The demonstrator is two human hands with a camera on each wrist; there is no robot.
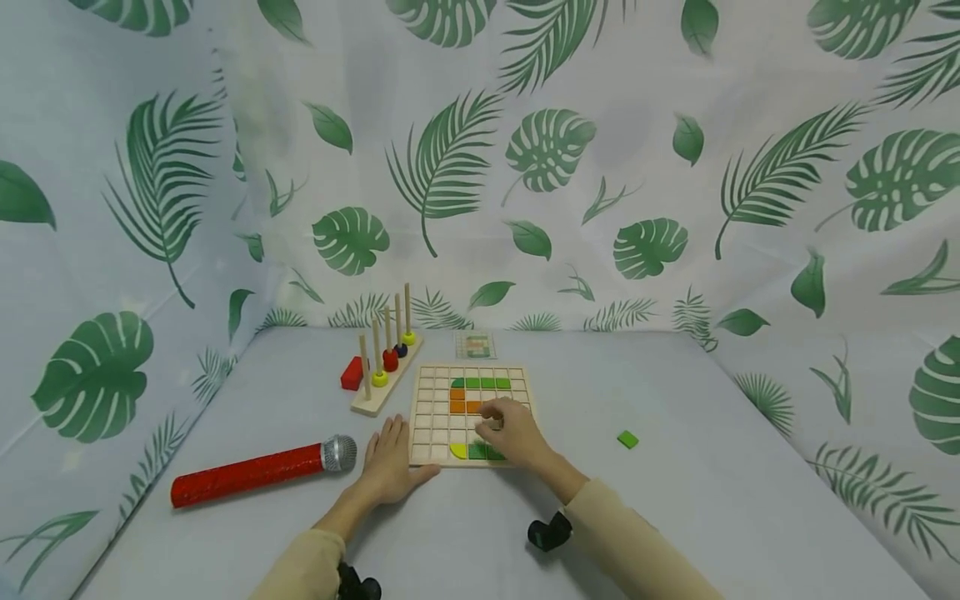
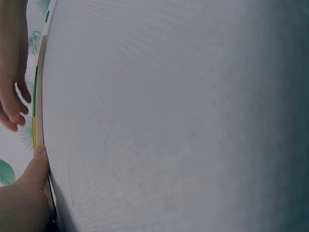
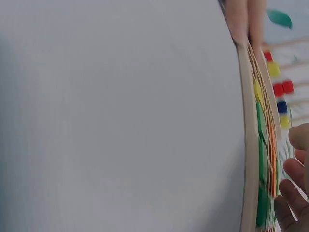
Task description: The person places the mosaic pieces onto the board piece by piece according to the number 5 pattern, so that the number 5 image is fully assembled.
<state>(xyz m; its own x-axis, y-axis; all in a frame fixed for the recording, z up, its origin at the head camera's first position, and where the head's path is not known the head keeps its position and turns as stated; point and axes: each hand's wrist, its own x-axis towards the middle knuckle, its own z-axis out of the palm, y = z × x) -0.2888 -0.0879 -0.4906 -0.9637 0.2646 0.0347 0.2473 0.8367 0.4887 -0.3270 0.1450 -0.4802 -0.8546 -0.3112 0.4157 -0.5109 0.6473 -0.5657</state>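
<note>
A wooden grid board (image 1: 431, 425) lies on the table with coloured tiles in its cells. Along its upper row run green tiles (image 1: 487, 383), with orange tiles (image 1: 457, 401) below them. A yellow rounded tile (image 1: 458, 451) and green tiles sit in the bottom row. My left hand (image 1: 390, 462) rests flat at the board's lower left corner, its thumb (image 2: 37, 166) against the near edge. Over the lower right part hovers my right hand (image 1: 513, 433), fingers loosely bent; in the right wrist view the fingertips (image 3: 285, 193) stand apart with no tile visible between them.
A loose green tile (image 1: 627, 439) lies on the table to the right. On the left are a red microphone (image 1: 251, 477), a peg stand (image 1: 367, 406) with coloured beads, and a red block (image 1: 352, 373). A small pattern card (image 1: 475, 345) lies behind the board.
</note>
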